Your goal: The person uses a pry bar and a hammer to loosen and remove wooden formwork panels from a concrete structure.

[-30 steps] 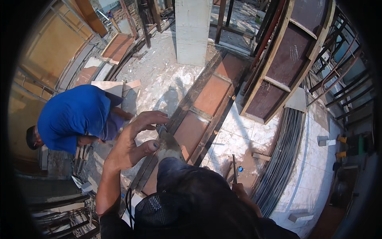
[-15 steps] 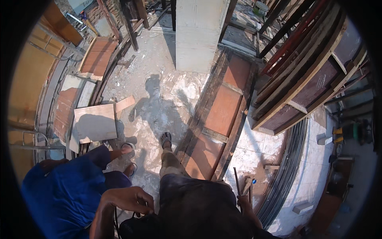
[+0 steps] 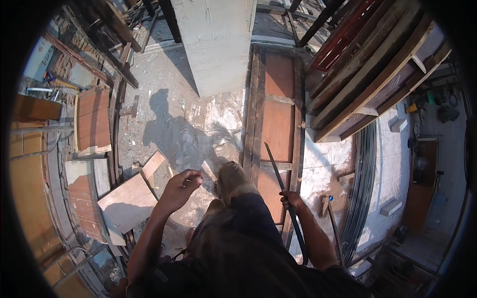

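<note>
My right hand [image 3: 292,199] is wrapped round a long, dark, narrow bar [image 3: 299,233], whose thin end points up and away over the framed panel. The bar's lower end comes down beside my dark clothing. My left hand [image 3: 181,189] is raised in front of me, fingers curled in toward the thumb, and I see nothing held in it. Below it lies a pale plywood sheet [image 3: 130,202], partly in shadow. A long framed panel [image 3: 277,126] with reddish-brown boards and dark timber edges lies on the ground ahead, just beyond my right hand.
A white column [image 3: 216,44] stands straight ahead. Curved timber-framed panels [image 3: 382,97] are stacked at the right, with a bundle of dark rods [image 3: 361,184] below. Several brown boards [image 3: 93,119] lie at the left. Rubble [image 3: 144,74] litters the ground near the column.
My left hand has risen and moved forward. My right hand has come up with the bar, now in fuller view. The view has turned, and the person in blue at the left is out of sight.
</note>
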The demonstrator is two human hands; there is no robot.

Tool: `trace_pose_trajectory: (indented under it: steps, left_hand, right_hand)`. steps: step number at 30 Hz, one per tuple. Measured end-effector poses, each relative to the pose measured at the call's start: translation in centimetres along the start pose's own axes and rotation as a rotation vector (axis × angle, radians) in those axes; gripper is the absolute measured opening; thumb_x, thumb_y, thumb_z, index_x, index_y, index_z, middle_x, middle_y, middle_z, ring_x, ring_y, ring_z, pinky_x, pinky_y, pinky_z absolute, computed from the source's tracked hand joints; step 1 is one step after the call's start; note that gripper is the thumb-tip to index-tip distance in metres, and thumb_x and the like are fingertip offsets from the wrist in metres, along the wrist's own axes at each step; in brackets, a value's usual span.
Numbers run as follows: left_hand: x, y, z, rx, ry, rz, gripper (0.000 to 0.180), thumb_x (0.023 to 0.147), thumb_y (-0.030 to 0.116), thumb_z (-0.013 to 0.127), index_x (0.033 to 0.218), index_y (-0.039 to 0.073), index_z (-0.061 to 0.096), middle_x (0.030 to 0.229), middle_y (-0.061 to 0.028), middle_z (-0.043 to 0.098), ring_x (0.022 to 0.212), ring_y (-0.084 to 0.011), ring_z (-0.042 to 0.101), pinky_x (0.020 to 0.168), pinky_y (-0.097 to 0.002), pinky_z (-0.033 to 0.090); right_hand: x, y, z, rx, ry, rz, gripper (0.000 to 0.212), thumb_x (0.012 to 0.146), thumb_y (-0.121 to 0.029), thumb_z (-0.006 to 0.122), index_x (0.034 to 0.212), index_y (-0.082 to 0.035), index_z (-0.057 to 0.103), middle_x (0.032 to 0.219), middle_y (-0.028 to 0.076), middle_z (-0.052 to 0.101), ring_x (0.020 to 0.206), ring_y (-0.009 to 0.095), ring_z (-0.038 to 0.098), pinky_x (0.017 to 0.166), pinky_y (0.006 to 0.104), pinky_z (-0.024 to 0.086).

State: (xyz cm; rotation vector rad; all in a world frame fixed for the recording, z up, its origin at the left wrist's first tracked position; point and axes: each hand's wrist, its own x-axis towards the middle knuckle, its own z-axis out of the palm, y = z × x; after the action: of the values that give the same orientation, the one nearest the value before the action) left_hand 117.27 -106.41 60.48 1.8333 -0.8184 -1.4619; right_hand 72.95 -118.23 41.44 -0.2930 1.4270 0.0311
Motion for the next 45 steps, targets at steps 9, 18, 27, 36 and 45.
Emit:
trace_pose_trajectory:
  steps: [9,18,27,36,45]
  left_hand:
    - [17.9,4.5,-1.1,0.364,-0.474,-0.019,0.032,0.096,0.031,0.066,0.12,0.009,0.065,0.104,-0.0113,0.072,0.098,-0.0237,0.07,0.089,-0.0363,0.053]
    - [31.3,9.6,3.0,0.027,-0.624,-0.252,0.054,0.098,0.035,0.063,0.139,0.003,0.046,0.096,-0.0093,0.068,0.086,-0.0158,0.067,0.077,-0.0323,0.053]
    - [37.6,14.3,1.4,-0.169,-0.555,-0.718,0.041,0.103,0.028,0.053,0.134,0.005,0.039,0.08,-0.0054,0.056,0.052,-0.0153,0.058,0.043,-0.0277,0.049]
    - [44.2,16.8,-0.2,-0.255,-0.688,-0.835,0.019,0.104,0.024,0.049,0.109,0.008,0.038,0.076,-0.0071,0.054,0.048,-0.0169,0.056,0.036,-0.0291,0.042]
    - [46.5,19.1,-1.5,-0.255,-0.709,-0.866,0.019,0.104,0.023,0.049,0.108,0.008,0.038,0.075,-0.0068,0.054,0.047,-0.0163,0.054,0.036,-0.0296,0.041]
  right_hand:
    - [12.7,-16.1,10.2,0.228,-0.117,0.056,0.021,0.102,-0.024,0.052,0.109,-0.004,0.051,0.07,0.0,0.045,0.049,0.006,0.035,0.039,0.02,0.031]
    - [25.3,-28.2,18.4,0.693,-0.019,0.136,0.015,0.1,-0.02,0.051,0.09,-0.009,0.049,0.065,-0.002,0.043,0.047,0.006,0.039,0.038,0.0202,0.032]
    - [28.2,-36.2,24.9,0.847,0.104,0.045,0.016,0.097,-0.013,0.048,0.081,-0.01,0.045,0.063,-0.002,0.041,0.046,0.006,0.037,0.037,0.0214,0.03]
    - [30.7,-40.6,25.6,0.838,0.149,0.026,0.02,0.097,-0.014,0.046,0.077,-0.013,0.041,0.058,-0.002,0.038,0.043,0.007,0.034,0.036,0.0227,0.03]
    - [30.7,-42.9,26.0,0.86,0.153,0.092,0.022,0.097,-0.015,0.046,0.076,-0.013,0.042,0.058,-0.002,0.039,0.043,0.008,0.034,0.036,0.0235,0.029]
